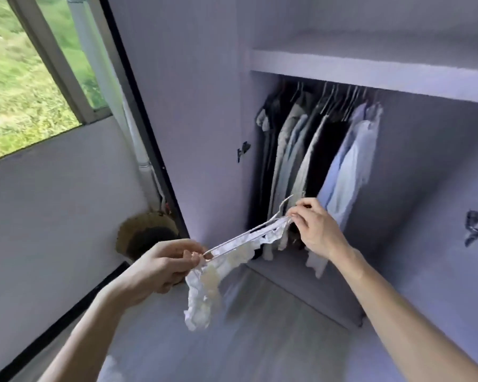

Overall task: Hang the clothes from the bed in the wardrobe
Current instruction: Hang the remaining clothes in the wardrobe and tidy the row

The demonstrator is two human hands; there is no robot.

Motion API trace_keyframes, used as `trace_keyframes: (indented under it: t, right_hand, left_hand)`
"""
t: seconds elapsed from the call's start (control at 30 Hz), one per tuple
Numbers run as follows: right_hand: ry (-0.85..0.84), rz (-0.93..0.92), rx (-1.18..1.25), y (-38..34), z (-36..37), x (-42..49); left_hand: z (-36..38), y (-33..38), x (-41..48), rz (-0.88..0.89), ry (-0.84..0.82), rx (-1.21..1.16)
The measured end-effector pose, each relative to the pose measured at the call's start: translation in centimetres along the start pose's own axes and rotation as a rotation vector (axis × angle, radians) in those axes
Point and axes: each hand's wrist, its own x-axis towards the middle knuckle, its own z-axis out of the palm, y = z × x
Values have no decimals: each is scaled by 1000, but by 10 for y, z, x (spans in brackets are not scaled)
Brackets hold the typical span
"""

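A small white lacy garment (204, 288) is stretched along a thin white hanger (249, 232) in front of the open wardrobe (370, 70). My left hand (163, 266) pinches the garment and the hanger's lower left end. My right hand (315, 227) pinches the garment's other end at the hanger's upper end, near the hook. Most of the garment dangles below my left hand. Several shirts and dark clothes (315, 155) hang from the rail inside the wardrobe, just behind my right hand.
The wardrobe's left door (191, 106) stands open, with a dark handle (243, 151). A shelf runs above the rail. A woven basket (146, 235) sits on the floor in the corner by the window (20, 78). Right of the hanging clothes the rail space looks bare.
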Motion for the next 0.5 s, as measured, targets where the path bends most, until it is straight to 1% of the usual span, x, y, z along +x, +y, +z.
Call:
trace_keyframes:
  t: [0.07,0.13,0.17,0.23,0.33,0.5]
  right_hand:
    - [-54,118,-46,18,-19,-10]
    - [-37,211,-95,34,-43,-18]
    - [-3,252,-121,41,-57,-22]
    - [104,305,-175,52,-85,-25]
    - [293,351,-247,66,-129,-14]
    - [523,353,-322,96,-202,38]
  left_hand:
    - [16,6,29,-1,-15,-38]
    - [34,11,59,-21,16,-94]
    - [43,12,75,-35,26,-139]
    - [63,15,105,-53,30,-231]
    - [96,29,149,-73,1,-272]
    - [157,66,206,-99,-86,-420]
